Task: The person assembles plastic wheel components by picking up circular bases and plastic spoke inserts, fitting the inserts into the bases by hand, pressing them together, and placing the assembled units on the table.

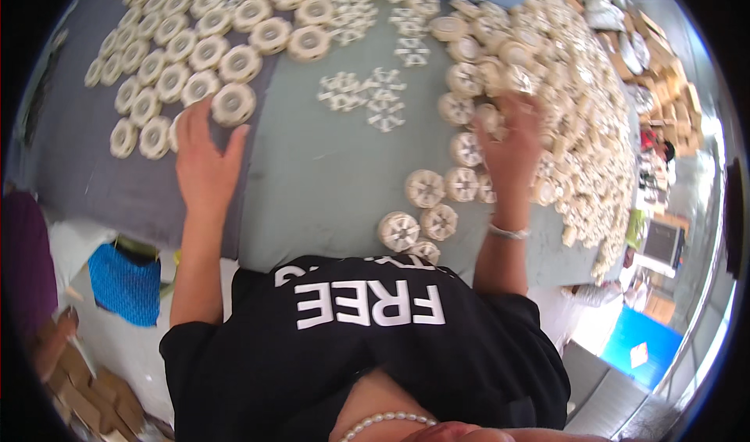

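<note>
On the left of the table lie many round cream plastic rings with scalloped edges. My left hand (207, 157) is beside them, thumb and fingers spread around the near side of one ring (234, 104). Its fingertips reach that ring's left edge; whether they touch it I cannot tell. My right hand (512, 137) hovers over a heap of round cream pieces with spoked inserts, its fingers smeared by motion. Nearest to it is a spoked round piece (467, 149). Between my hands lies a small cluster of white star-shaped spoked inserts (363, 94).
Loose spoked pieces (424, 188) sit near the front edge of the grey-green tabletop (320, 184). The large heap (578, 122) runs to the right rim. Cardboard boxes (672, 90) stand beyond it. At the lower left, a person's arm (55, 340) shows near a blue woven seat (125, 286).
</note>
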`<action>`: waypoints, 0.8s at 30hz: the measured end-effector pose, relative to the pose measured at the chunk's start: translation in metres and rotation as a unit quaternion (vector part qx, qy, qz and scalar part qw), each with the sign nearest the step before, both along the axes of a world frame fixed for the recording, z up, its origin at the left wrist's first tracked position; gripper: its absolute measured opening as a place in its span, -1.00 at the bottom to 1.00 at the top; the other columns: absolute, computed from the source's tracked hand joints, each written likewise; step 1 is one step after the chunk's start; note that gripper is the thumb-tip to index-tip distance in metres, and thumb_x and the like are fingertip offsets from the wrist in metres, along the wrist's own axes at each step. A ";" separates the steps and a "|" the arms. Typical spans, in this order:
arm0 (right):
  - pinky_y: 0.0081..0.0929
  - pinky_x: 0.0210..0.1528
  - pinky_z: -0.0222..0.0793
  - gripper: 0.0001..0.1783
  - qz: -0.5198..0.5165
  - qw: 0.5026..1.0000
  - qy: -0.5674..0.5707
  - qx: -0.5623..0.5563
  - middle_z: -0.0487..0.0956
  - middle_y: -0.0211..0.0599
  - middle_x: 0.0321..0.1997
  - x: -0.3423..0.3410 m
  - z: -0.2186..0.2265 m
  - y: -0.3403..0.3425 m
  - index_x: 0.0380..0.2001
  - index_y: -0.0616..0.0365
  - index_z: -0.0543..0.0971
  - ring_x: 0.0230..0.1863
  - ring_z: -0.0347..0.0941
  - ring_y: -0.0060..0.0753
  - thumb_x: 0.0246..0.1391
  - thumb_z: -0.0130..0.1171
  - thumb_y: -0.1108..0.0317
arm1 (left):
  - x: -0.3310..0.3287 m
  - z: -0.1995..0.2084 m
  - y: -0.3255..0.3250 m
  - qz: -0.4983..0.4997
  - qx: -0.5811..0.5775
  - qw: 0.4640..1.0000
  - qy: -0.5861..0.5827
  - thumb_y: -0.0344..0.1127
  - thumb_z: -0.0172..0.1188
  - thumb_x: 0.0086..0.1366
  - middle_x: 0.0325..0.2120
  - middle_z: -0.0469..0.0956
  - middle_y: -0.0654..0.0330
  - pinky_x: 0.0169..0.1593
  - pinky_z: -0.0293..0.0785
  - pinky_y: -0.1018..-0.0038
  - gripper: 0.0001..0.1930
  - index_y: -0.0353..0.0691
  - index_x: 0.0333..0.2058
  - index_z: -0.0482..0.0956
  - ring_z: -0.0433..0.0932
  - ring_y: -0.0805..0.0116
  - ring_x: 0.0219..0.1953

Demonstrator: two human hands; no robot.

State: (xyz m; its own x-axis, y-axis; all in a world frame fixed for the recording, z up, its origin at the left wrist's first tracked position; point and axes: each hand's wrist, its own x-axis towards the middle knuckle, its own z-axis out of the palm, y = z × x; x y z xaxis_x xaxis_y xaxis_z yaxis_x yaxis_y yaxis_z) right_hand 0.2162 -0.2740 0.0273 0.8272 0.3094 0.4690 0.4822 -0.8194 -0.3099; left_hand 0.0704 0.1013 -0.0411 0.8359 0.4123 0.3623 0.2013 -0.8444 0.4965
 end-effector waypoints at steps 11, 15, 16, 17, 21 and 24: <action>-0.48 -0.33 0.54 -0.72 0.143 0.944 0.252 0.157 0.59 -0.23 -0.11 -0.024 -0.038 0.062 -0.13 0.22 0.60 -0.32 0.59 -0.37 0.09 0.32 0.36 | 0.007 -0.006 -0.018 -0.019 -0.027 0.998 0.060 -0.23 0.33 0.23 0.16 0.39 0.07 0.07 0.54 0.18 -0.58 -0.05 0.08 0.57 0.46 0.00 0.17; -0.52 -0.38 0.50 -0.78 0.158 0.753 0.569 0.290 0.60 -0.23 -0.15 -0.038 -0.039 0.038 -0.19 0.29 0.59 -0.33 0.57 -0.46 0.11 0.30 0.42 | -0.006 0.006 -0.050 -0.081 -0.140 0.982 0.092 -0.32 0.38 0.15 0.15 0.40 0.13 -0.11 0.61 0.28 -0.47 -0.04 0.13 0.51 0.57 0.09 -0.01; -0.49 -0.36 0.51 -0.77 0.165 0.848 0.471 0.181 0.61 -0.21 -0.16 -0.038 -0.038 0.039 -0.20 0.30 0.59 -0.34 0.58 -0.41 0.11 0.30 0.40 | -0.012 0.004 -0.056 -0.104 -0.152 0.978 0.097 -0.33 0.40 0.13 0.15 0.40 0.14 -0.15 0.61 0.30 -0.43 -0.03 0.15 0.49 0.58 0.12 -0.05; -0.46 -0.34 0.51 -0.77 0.168 0.917 0.355 0.070 0.62 -0.20 -0.16 -0.039 -0.039 0.041 -0.20 0.30 0.59 -0.34 0.58 -0.35 0.11 0.30 0.39 | -0.018 0.002 -0.062 -0.129 -0.163 0.973 0.100 -0.35 0.41 0.11 0.15 0.40 0.15 -0.20 0.62 0.32 -0.40 -0.03 0.17 0.48 0.60 0.15 -0.10; -0.26 -0.18 0.50 -0.68 0.107 0.968 0.226 -0.030 0.61 -0.15 -0.19 -0.042 -0.035 0.043 -0.17 0.23 0.61 -0.27 0.56 -0.06 0.07 0.36 0.25 | -0.025 0.010 -0.078 -0.125 -0.239 0.956 0.113 -0.36 0.43 0.08 0.14 0.41 0.17 -0.20 0.60 0.32 -0.36 -0.05 0.18 0.47 0.60 0.16 -0.12; -0.24 -0.18 0.51 -0.56 0.070 0.960 0.266 -0.050 0.60 -0.19 -0.12 -0.044 -0.025 0.049 -0.03 0.19 0.58 -0.26 0.56 -0.11 0.03 0.40 0.26 | -0.022 0.007 -0.076 -0.138 -0.218 0.963 0.080 -0.34 0.43 0.07 0.13 0.43 0.17 -0.24 0.58 0.33 -0.35 -0.08 0.19 0.46 0.61 0.17 -0.22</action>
State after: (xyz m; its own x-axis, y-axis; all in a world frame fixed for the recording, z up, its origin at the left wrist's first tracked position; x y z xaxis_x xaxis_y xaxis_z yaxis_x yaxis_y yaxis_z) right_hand 0.1726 -0.2246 0.0024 0.8886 0.4563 -0.0467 0.3845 -0.7964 -0.4668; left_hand 0.0488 0.0252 -0.0342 0.9660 0.2508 0.0621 0.1032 -0.5949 0.7972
